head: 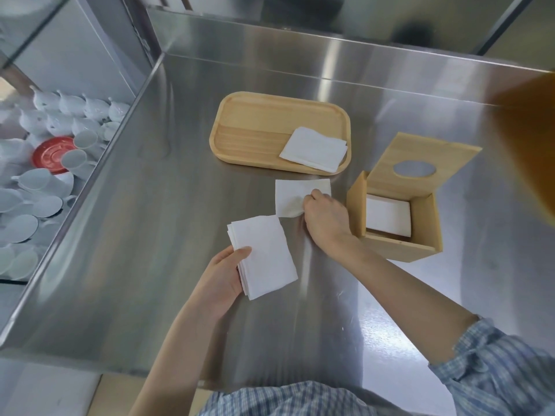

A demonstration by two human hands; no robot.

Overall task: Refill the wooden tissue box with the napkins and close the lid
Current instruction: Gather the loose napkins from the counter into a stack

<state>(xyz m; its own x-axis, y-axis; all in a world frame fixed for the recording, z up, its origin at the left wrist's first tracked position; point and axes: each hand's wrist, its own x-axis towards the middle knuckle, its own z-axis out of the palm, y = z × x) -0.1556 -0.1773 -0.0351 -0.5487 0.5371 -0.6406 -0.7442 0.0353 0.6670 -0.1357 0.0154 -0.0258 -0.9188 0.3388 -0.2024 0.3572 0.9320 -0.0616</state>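
Observation:
The wooden tissue box point(399, 249) stands open on the steel table at the right, its lid point(423, 163) with a round hole tilted back. White napkins point(387, 216) lie inside it. My left hand point(223, 279) holds a stack of folded napkins point(264, 256) above the table. Just left of the box, my right hand point(326, 219) pinches a single napkin point(292, 196) lying on the table. Another pile of napkins point(313, 153) rests on the right end of a wooden tray point(249, 127).
The steel table point(150, 235) has a raised back edge and a left rim. To the left, lower down, sit several white cups point(45, 181) and a red saucer point(54, 154). A blurred orange-brown object point(531, 145) fills the right edge.

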